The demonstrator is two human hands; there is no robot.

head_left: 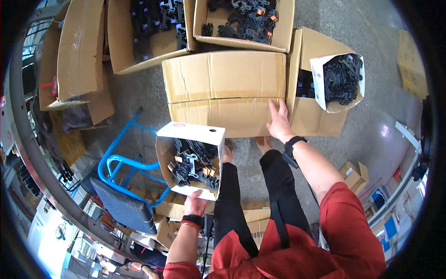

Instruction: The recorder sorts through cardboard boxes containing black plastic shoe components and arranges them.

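My left hand (195, 203) grips the near edge of a white cardboard box (191, 132), its fingers closed on the rim. Inside lie black plastic hangers (195, 160), some with orange tags. The box is tilted toward me beside my left leg. Ahead of my legs is a large brown carton (223, 76) with two flaps folded over its top. My right hand (280, 124) rests at the right end of its nearer flap, fingers spread and holding nothing. How firmly the fingertips press cannot be seen.
Two open cartons (204, 42) of black hangers stand beyond. At right, a second white box (320, 86) of black pieces sits on an open carton (320, 123). A blue-framed chair (123, 200) is at my left. A small open carton (354, 174) lies on the grey floor.
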